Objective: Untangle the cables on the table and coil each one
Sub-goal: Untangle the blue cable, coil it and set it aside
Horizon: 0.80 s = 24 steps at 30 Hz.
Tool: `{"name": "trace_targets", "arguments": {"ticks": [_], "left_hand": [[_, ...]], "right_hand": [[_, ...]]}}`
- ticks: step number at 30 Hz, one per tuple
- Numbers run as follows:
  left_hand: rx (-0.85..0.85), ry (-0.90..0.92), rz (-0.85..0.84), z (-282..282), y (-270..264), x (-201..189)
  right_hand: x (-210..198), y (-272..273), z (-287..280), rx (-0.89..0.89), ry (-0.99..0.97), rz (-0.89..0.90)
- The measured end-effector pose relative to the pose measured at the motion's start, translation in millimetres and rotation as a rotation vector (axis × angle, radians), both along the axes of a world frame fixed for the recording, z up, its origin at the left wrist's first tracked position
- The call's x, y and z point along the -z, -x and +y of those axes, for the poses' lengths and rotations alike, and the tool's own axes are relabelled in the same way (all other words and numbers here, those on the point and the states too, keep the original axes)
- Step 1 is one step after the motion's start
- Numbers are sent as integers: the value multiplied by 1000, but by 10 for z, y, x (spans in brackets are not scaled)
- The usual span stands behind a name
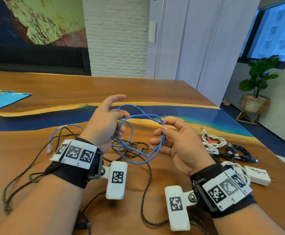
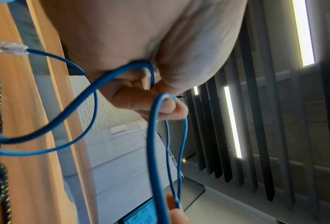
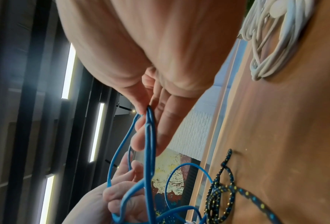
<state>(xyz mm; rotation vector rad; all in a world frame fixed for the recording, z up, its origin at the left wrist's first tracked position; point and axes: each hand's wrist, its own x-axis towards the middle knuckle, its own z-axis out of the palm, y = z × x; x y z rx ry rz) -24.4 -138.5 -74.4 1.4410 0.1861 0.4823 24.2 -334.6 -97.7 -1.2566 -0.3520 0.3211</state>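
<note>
Blue cable (image 1: 139,133), light and springy with kinks, hung looped between the left hand (image 1: 104,126) and right hand (image 1: 177,141), both pinching its strands.

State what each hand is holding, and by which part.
Both hold the blue cable along its looped middle, not its plug: the left hand has loops around its fingers, the right hand pinches strands between thumb and fingers.
</note>
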Motion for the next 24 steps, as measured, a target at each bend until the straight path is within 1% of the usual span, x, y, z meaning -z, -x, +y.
{"name": "trace_targets", "arguments": {"ticks": [2, 6, 11, 13, 18, 22, 24], "left_hand": [[36, -29, 5, -15, 13, -19], [86, -104, 35, -119, 51, -40], [198, -6, -85, -149, 83, -59], [188, 10, -100, -146, 91, -74], [77, -35, -99, -60, 72, -52], [179, -51, -111, -84, 66, -17], [206, -74, -158, -140, 56, -8]], "right_hand": [[-3, 24, 21, -27, 1, -2], [6, 44, 44, -22, 59, -42], [-11, 16, -8, -22, 111, -42], [-22, 10, -28, -53, 119, -38], [-72, 35, -53, -114, 106, -44], [-90, 30, -62, -51, 32, -13], [-86, 29, -67, -34, 9, 6]]}}
